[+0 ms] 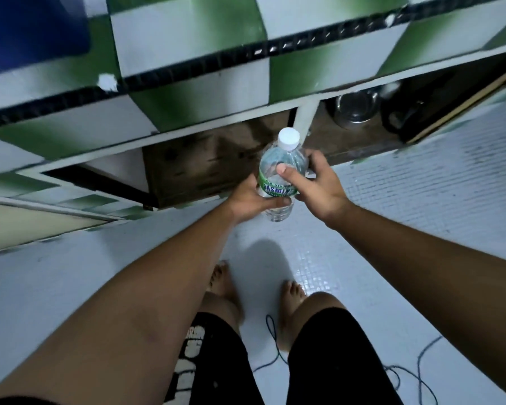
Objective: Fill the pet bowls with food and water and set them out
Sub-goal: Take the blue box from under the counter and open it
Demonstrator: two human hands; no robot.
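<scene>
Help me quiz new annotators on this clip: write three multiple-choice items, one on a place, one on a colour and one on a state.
1. Where is the metal bowl?
A. On the floor by the feet
B. In the open space under the counter
C. On top of the bottle

2. What colour is the cap of the water bottle?
A. White
B. Red
C. Black

3. How is the water bottle held?
A. It stands on the floor, untouched
B. One hand holds it, cap off
C. Both hands hold it, cap on

Answers:
1 B, the bowl sits in the dark recess below the tiled counter front.
2 A, the cap is plain white.
3 C, the left hand grips the lower part, the right hand grips the middle, and the cap is in place.
</scene>
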